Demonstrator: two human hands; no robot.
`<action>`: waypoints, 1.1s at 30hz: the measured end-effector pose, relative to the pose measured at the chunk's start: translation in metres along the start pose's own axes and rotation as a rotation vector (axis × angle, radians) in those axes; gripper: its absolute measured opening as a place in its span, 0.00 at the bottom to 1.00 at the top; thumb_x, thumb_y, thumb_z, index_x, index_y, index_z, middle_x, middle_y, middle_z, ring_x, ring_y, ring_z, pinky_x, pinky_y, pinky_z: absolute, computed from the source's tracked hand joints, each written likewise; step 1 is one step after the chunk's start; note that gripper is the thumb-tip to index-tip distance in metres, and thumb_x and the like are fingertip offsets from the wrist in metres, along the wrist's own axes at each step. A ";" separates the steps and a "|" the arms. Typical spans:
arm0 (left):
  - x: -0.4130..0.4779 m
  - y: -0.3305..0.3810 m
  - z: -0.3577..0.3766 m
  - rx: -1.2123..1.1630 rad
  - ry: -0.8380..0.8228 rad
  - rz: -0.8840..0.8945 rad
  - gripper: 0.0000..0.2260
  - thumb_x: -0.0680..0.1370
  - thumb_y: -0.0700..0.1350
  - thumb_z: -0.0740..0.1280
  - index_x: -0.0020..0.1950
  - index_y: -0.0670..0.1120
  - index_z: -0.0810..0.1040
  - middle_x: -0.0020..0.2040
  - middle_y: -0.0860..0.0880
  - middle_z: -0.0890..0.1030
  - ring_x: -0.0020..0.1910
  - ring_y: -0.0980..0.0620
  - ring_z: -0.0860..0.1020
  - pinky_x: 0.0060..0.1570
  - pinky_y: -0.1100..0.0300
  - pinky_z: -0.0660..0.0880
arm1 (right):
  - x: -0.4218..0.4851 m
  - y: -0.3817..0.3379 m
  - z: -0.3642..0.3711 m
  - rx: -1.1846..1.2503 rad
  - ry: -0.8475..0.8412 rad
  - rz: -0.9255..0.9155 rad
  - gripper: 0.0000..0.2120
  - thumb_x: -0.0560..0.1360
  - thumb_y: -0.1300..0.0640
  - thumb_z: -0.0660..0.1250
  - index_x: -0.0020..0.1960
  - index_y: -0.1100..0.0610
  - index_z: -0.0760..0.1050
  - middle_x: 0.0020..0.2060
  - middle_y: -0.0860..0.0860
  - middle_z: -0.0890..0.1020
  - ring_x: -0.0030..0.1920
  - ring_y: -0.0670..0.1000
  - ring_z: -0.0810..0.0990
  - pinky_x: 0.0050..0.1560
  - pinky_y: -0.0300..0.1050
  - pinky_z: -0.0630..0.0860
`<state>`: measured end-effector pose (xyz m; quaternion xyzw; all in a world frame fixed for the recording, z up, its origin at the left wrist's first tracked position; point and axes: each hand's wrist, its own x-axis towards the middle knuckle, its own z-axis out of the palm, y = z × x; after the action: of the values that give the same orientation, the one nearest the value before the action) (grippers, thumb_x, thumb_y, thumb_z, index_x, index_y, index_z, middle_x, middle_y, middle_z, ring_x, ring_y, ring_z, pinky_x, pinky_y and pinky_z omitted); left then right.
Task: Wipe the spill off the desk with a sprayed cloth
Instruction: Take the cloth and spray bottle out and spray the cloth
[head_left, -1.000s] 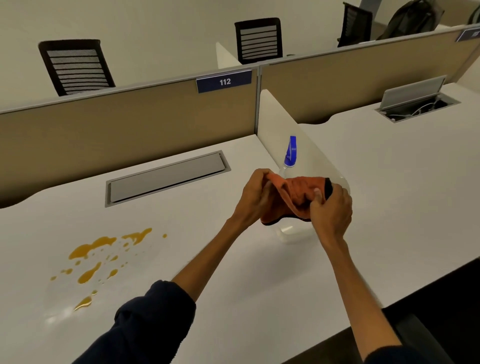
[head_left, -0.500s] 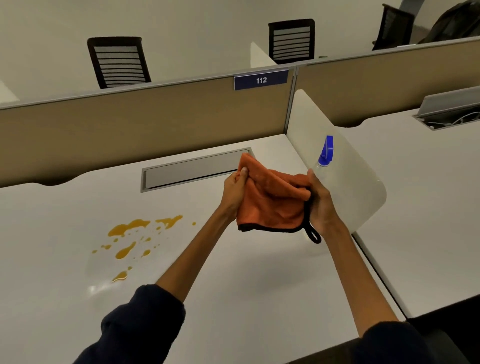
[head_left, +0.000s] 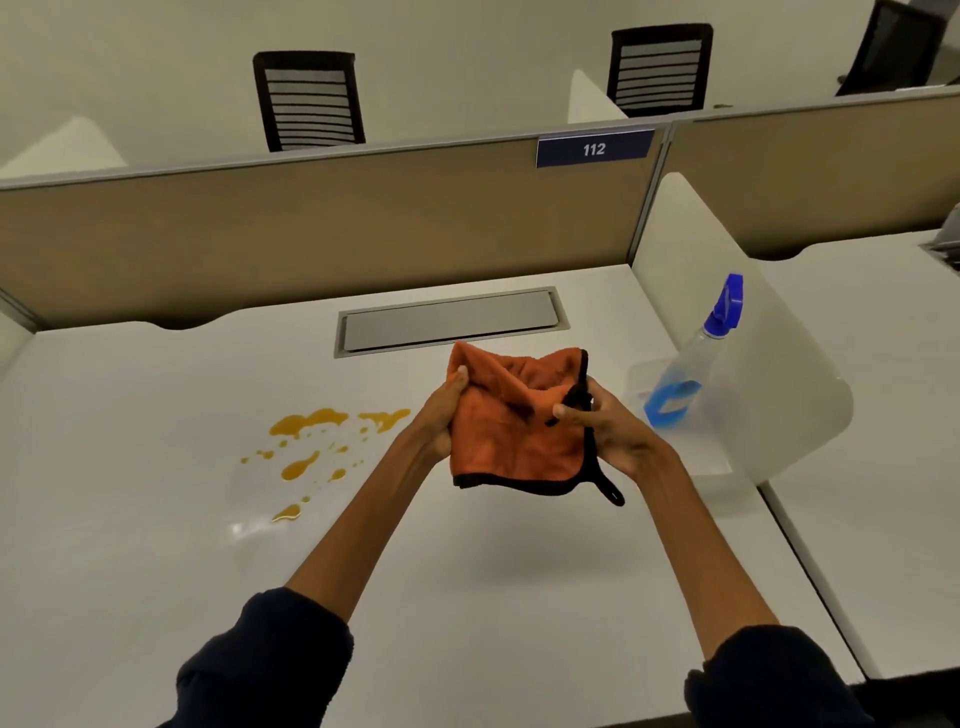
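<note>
We hold the orange cloth (head_left: 519, 426) above the desk (head_left: 467, 571), left hand (head_left: 441, 410) and right hand (head_left: 613, 431) each pinching an edge; it looks soft, light and floppy, so we should bunch it in one palm before wiping the spill (head_left: 317, 441)

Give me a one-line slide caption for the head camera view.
Both hands, left and right, hold an orange cloth above the desk, between an orange spill and a spray bottle.
</note>
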<state>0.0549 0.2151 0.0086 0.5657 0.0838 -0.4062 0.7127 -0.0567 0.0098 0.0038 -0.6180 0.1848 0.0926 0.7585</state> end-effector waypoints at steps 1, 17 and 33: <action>-0.002 0.000 -0.002 -0.052 0.004 -0.052 0.25 0.80 0.59 0.60 0.70 0.44 0.71 0.61 0.39 0.79 0.57 0.39 0.79 0.52 0.43 0.78 | 0.003 0.000 0.003 0.020 0.034 0.030 0.35 0.67 0.47 0.76 0.70 0.53 0.70 0.62 0.54 0.80 0.62 0.58 0.79 0.60 0.54 0.79; 0.014 -0.009 -0.001 -0.147 -0.053 -0.089 0.21 0.75 0.59 0.68 0.60 0.46 0.75 0.58 0.40 0.81 0.55 0.39 0.81 0.45 0.44 0.82 | 0.007 0.006 -0.010 -0.175 0.446 0.152 0.33 0.74 0.36 0.66 0.70 0.58 0.70 0.64 0.56 0.77 0.61 0.58 0.77 0.60 0.56 0.75; 0.022 -0.006 0.006 -0.108 -0.082 -0.025 0.22 0.75 0.61 0.65 0.61 0.47 0.75 0.56 0.42 0.83 0.52 0.40 0.84 0.43 0.47 0.83 | 0.025 -0.068 -0.126 -0.204 0.900 -0.362 0.40 0.72 0.54 0.75 0.76 0.57 0.58 0.73 0.57 0.68 0.69 0.56 0.70 0.61 0.44 0.72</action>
<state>0.0638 0.1985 -0.0063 0.5080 0.0832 -0.4327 0.7401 -0.0296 -0.1296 0.0338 -0.6898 0.3738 -0.2990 0.5432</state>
